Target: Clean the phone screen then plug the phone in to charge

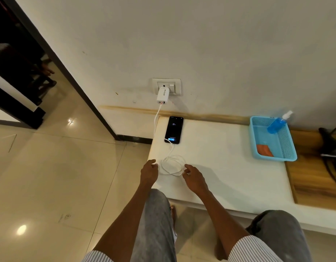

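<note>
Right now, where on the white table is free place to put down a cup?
The wide bare stretch of the white table between the phone and the blue basket is free. The near-left corner is crowded: the coiled cable lies between both hands.

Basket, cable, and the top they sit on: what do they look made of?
Basket: looks like moulded plastic, light blue, with perforated mesh walls. Cable: white, probably rubbery plastic sheath; it lies in loose coils. Tabletop: smooth, matte white, likely laminate or painted board; cannot tell which. The bare strip beside it shows wood grain.
</note>
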